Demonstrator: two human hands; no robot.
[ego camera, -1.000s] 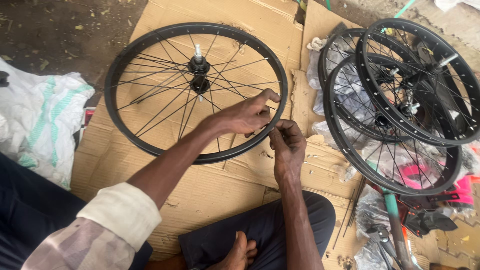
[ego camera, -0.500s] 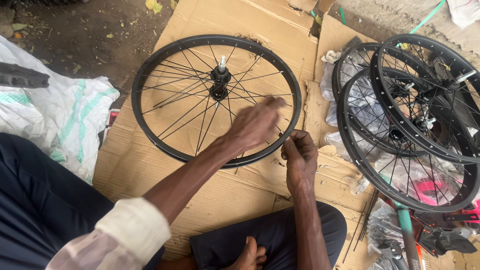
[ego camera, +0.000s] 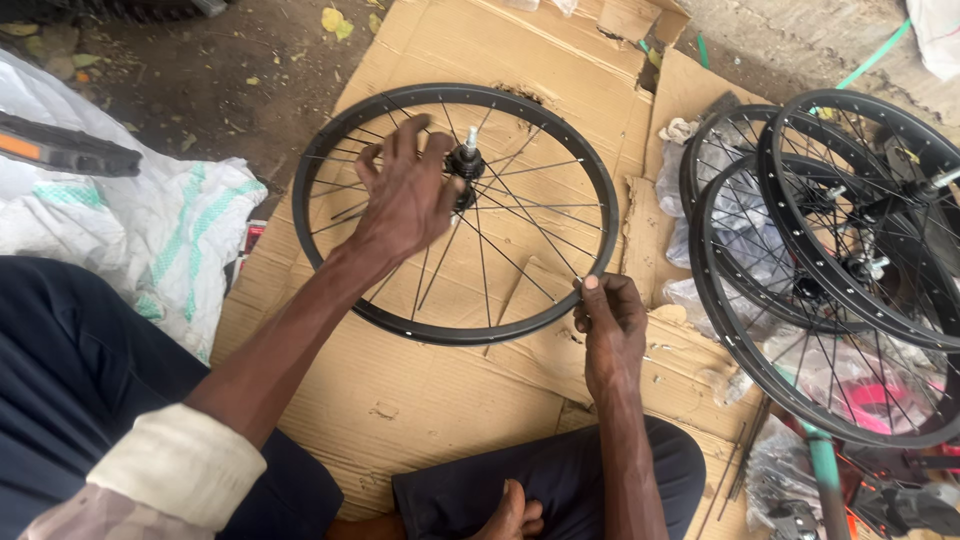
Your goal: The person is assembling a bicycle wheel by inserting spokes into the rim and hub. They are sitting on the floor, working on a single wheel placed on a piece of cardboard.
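A black spoked bicycle wheel (ego camera: 340, 150) lies flat on brown cardboard (ego camera: 450, 400) in front of me. My left hand (ego camera: 405, 190) hovers over the spokes beside the hub (ego camera: 468, 160), fingers spread and holding nothing. My right hand (ego camera: 610, 320) pinches the near right part of the rim where a spoke meets it; whether it also holds a small part between the fingertips is hidden.
A stack of black wheels (ego camera: 850, 250) lies at the right on plastic bags. A white and green sack (ego camera: 150, 240) with a black pedal (ego camera: 60, 150) on it sits at the left. Loose spokes (ego camera: 740, 460) and a green frame tube (ego camera: 830, 480) lie at lower right. My bare foot (ego camera: 510, 515) shows below.
My left hand left the rim near my right hand and moved up and left to the hub. My right hand stayed at the rim. The camera view shifted.
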